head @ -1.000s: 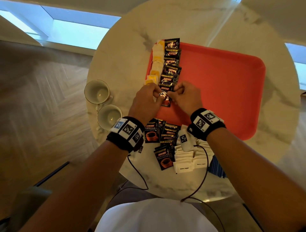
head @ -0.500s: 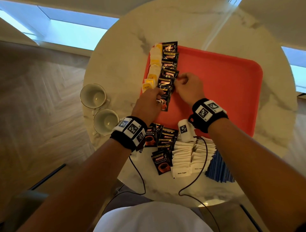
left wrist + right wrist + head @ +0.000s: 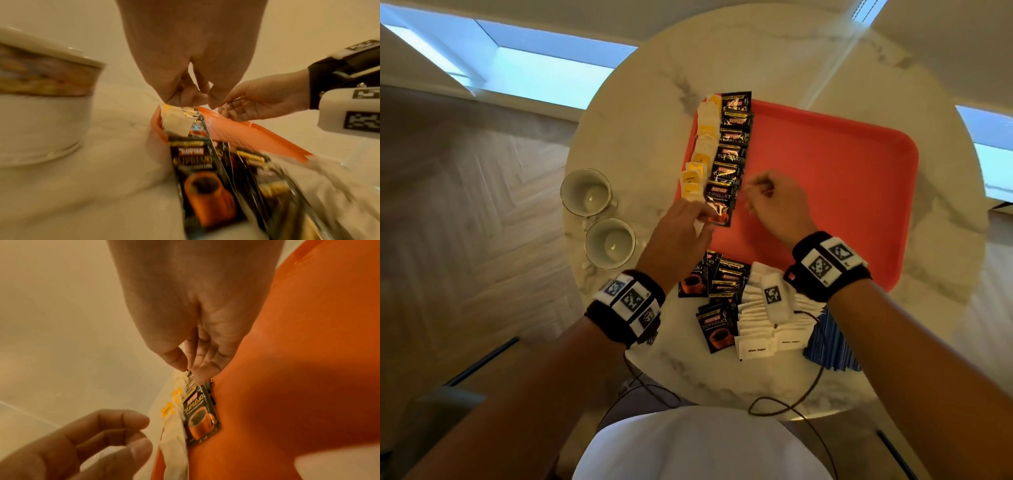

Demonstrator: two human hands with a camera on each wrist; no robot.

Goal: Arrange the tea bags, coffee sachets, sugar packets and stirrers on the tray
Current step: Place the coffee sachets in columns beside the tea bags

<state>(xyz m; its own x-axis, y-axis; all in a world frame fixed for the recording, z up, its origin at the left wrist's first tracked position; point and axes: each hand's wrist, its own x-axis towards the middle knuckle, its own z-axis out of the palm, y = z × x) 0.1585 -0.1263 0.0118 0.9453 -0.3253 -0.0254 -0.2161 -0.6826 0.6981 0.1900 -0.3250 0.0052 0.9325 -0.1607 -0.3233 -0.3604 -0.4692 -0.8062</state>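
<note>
A red tray point(image 3: 825, 192) lies on the round marble table. Along its left edge runs a column of tea bags point(image 3: 703, 150), and beside it a column of black coffee sachets point(image 3: 731, 154). My left hand point(image 3: 698, 219) hovers at the near end of these columns, by the nearest sachet point(image 3: 719, 205). Its fingers are loosely curled and hold nothing point(image 3: 123, 431). My right hand point(image 3: 753, 195) floats over the tray just right of the sachet column with relaxed, empty fingers point(image 3: 257, 102). More sachets point(image 3: 717, 281), white sugar packets point(image 3: 767, 329) and blue stirrers point(image 3: 828, 346) lie on the table near me.
Two empty cups point(image 3: 585, 192) point(image 3: 610, 243) stand on the table left of the tray. Most of the tray's right part is bare red surface. Wrist-camera cables trail over the near table edge.
Both hands were pinching the nearest sachet at the column's end. They have let go; the right hand moved up along the column and then off to its right.
</note>
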